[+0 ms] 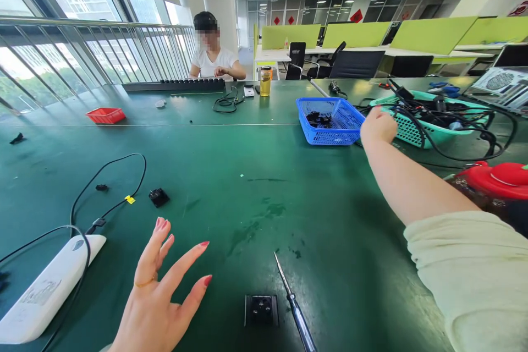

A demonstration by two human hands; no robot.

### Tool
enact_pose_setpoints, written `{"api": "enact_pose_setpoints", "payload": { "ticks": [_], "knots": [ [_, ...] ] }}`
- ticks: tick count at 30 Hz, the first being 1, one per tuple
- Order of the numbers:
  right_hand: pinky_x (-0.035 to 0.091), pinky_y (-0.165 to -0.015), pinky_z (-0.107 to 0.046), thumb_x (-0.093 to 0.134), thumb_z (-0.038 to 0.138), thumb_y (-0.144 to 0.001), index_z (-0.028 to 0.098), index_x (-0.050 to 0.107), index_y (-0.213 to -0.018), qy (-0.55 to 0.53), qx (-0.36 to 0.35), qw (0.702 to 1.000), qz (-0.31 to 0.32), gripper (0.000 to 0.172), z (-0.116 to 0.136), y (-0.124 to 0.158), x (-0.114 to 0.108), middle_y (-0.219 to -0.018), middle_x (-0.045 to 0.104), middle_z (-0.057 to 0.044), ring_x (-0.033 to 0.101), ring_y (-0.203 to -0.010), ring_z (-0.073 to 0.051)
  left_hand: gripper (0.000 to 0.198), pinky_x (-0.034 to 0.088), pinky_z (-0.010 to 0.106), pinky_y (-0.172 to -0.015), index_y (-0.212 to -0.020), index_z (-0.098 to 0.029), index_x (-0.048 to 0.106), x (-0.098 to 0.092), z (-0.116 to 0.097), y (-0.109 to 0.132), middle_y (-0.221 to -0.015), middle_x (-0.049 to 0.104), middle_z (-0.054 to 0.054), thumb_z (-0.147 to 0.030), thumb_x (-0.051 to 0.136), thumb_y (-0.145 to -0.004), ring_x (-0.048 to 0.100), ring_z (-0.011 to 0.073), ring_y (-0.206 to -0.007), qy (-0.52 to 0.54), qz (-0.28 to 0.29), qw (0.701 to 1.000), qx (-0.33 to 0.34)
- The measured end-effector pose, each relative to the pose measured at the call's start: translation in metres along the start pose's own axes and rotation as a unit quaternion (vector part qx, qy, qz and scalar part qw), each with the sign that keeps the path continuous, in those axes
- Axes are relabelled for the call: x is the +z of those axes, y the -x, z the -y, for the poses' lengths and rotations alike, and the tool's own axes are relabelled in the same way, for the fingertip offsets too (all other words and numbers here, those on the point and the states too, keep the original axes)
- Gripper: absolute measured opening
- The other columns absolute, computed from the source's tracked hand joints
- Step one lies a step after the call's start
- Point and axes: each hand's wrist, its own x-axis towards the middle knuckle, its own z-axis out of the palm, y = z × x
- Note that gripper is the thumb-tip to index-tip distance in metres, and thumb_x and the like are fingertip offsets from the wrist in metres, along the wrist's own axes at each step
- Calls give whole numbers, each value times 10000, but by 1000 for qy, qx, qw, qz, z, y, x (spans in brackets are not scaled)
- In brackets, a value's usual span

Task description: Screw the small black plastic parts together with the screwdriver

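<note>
The left hand [157, 297] hangs wide open and empty over the counter [256, 176], the black part [261, 309] and screwdriver [293, 303] lie untouched beside it, and the right hand [378, 125] is at the blue basket [325, 135] — I cannot tell its grip.

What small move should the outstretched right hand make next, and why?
Probably dip left into the blue basket for one of its black parts: the right hand hovers at its rim, while a similar black module and a screwdriver lie by the open left hand.
</note>
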Motion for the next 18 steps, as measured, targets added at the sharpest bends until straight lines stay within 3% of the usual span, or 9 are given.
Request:
{"api": "enact_pose_setpoints", "payload": {
  "ticks": [4, 7, 9, 11, 14, 16, 18],
  "knots": [
    [402, -733, -318, 265, 458, -1026, 125, 745, -872, -35, -53, 994, 90, 604, 28, 34, 14, -893, 730, -178, 647, -837, -250, 342, 492, 561, -1054, -1180, -304, 646, -4, -4, 0, -1603, 224, 38, -183, 661, -860, 338, 400, -1424, -2, 3, 1000, 25],
    [394, -702, -308, 396, 477, -981, 147, 722, -905, -38, -95, 988, 115, 470, 44, 50, 11, -939, 731, -156, 638, -850, -253, 339, 459, 577, -1082, -1162, -297, 653, -7, -6, 0, -1596, 239, 38, -166, 670, -850, 334, 403, -1426, -4, -7, 999, 45],
    [374, -665, -303, 465, 501, -946, 160, 705, -838, -33, -120, 984, 124, 430, 52, 61, -3, -883, 723, -138, 628, -810, -247, 345, 419, 582, -1118, -1148, -300, 659, -9, -7, -1, -1591, 251, 28, -154, 685, -836, 330, 398, -1429, -5, -16, 998, 58],
    [348, -631, -303, 451, 485, -951, 177, 657, -706, -20, -173, 975, 137, 444, 57, 75, -27, -783, 696, -114, 605, -742, -228, 352, 386, 574, -1148, -1139, -302, 663, -11, -7, -1, -1590, 257, 21, -147, 697, -825, 324, 392, -1434, -6, -25, 997, 69],
    [320, -600, -298, 385, 382, -976, 184, 594, -665, -32, -247, 960, 125, 424, 53, 107, -81, -702, 644, -77, 549, -653, -186, 356, 385, 558, -1156, -1138, -305, 663, -13, -5, -2, -1590, 260, 17, -149, 702, -820, 321, 389, -1435, 1, -32, 996, 81],
    [332, -592, -290, 388, 387, -964, 186, 597, -700, -65, -268, 952, 134, 392, 35, 132, -128, -640, 606, -43, 512, -597, -163, 360, 409, 560, -1141, -1142, -318, 662, -14, -3, -3, -1584, 272, 6, -155, 698, -822, 334, 393, -1428, 11, -32, 996, 86],
    [359, -587, -291, 428, 515, -922, 196, 631, -742, -106, -275, 944, 147, 418, 2, 158, -180, -596, 586, -21, 505, -563, -155, 367, 434, 567, -1123, -1148, -345, 661, -15, 0, -3, -1578, 280, -19, -168, 688, -828, 345, 397, -1421, 24, -31, 995, 87]
  ]
}}
